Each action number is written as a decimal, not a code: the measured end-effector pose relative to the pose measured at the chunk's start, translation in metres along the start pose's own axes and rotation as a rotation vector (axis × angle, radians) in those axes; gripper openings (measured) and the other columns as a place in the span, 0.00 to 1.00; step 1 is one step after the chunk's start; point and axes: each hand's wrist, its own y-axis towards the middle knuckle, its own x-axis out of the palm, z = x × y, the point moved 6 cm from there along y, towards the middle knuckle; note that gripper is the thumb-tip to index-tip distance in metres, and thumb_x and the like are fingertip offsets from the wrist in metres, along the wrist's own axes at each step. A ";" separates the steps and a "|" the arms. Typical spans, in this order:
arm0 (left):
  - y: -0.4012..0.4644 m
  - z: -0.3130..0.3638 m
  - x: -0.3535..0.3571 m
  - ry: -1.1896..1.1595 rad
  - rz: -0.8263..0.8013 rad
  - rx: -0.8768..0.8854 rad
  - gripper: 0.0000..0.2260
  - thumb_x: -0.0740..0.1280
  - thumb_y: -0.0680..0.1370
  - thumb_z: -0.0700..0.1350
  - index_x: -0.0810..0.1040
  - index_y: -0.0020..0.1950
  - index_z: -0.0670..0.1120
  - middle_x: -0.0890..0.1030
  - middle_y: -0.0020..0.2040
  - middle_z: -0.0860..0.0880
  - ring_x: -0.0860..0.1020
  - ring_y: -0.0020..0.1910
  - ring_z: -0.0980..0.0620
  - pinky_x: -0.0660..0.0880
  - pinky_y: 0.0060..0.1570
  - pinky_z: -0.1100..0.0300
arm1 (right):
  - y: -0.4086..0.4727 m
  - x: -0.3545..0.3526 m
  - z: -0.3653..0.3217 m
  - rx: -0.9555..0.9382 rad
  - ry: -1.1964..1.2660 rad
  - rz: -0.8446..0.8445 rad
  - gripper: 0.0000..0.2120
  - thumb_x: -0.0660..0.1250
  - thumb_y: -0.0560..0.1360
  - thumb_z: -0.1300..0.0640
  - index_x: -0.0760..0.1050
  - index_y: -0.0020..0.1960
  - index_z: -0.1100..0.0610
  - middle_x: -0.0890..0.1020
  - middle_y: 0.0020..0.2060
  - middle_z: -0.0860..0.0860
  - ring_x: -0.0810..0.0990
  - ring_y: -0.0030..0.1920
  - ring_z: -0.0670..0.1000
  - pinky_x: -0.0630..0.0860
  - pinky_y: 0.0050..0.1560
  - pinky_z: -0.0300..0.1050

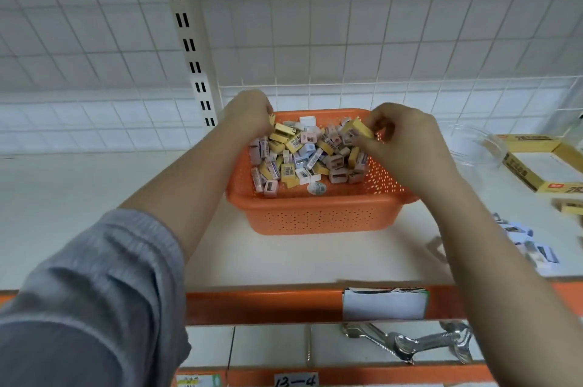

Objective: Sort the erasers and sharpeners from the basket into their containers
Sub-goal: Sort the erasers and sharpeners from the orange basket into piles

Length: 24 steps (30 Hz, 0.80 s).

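Fingers of the left hand (249,113) curl into the pile, apparently pinching a small yellow piece. Beneath both hands, the orange basket (315,213) holds light, stiff erasers and sharpeners. The right hand (400,140) pinches a yellow eraser (358,131) by its long sides.

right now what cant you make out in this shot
- Head view: what the left hand grips at the basket's far corner; its curled fingers hide all but a yellow edge.
- Head view: the yellow cardboard box and the clear bowl are cut off by the right edge or blurred.
- Head view: the small white pieces behind the right forearm are blurred.
- Head view: print on the yellow block in the right hand is too small.
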 end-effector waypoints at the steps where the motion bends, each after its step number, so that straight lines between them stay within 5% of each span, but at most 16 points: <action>1: 0.005 0.000 0.003 0.051 -0.037 0.033 0.22 0.74 0.71 0.43 0.76 0.65 0.47 0.77 0.63 0.48 0.75 0.60 0.47 0.72 0.53 0.55 | -0.012 -0.003 0.000 0.027 0.043 0.040 0.07 0.71 0.71 0.52 0.76 0.41 0.53 0.75 0.33 0.41 0.73 0.34 0.41 0.68 0.35 0.34; 6: 0.018 -0.001 0.015 0.134 -0.101 0.093 0.27 0.76 0.69 0.46 0.73 0.67 0.52 0.75 0.64 0.49 0.74 0.61 0.47 0.73 0.56 0.53 | -0.042 -0.004 0.010 0.120 0.159 0.103 0.09 0.73 0.70 0.55 0.73 0.37 0.48 0.75 0.31 0.40 0.74 0.34 0.38 0.67 0.33 0.29; 11: 0.013 -0.001 0.005 0.092 -0.023 0.109 0.25 0.76 0.69 0.47 0.75 0.65 0.52 0.77 0.61 0.50 0.76 0.58 0.49 0.71 0.46 0.57 | -0.047 -0.002 0.013 0.143 0.161 0.114 0.09 0.75 0.69 0.56 0.74 0.38 0.49 0.75 0.31 0.39 0.73 0.35 0.35 0.66 0.34 0.27; 18: -0.045 0.011 -0.028 -0.546 0.038 0.101 0.22 0.73 0.72 0.42 0.75 0.64 0.51 0.82 0.44 0.53 0.78 0.38 0.60 0.73 0.36 0.64 | -0.056 -0.008 0.010 0.172 0.187 0.176 0.09 0.74 0.69 0.55 0.74 0.38 0.47 0.78 0.34 0.40 0.74 0.37 0.36 0.67 0.35 0.26; 22: -0.085 0.021 -0.029 -0.830 0.020 0.135 0.20 0.68 0.72 0.35 0.77 0.59 0.54 0.82 0.44 0.53 0.83 0.41 0.52 0.81 0.41 0.54 | -0.068 -0.016 0.011 0.215 0.213 0.243 0.07 0.74 0.70 0.54 0.76 0.39 0.49 0.78 0.34 0.41 0.74 0.36 0.36 0.68 0.35 0.27; 24: -0.100 0.029 -0.024 -0.891 0.006 0.179 0.19 0.69 0.74 0.38 0.78 0.60 0.56 0.81 0.43 0.57 0.82 0.44 0.54 0.80 0.42 0.59 | -0.076 -0.023 0.013 0.244 0.206 0.284 0.08 0.74 0.70 0.53 0.74 0.37 0.47 0.78 0.33 0.41 0.74 0.35 0.37 0.68 0.34 0.26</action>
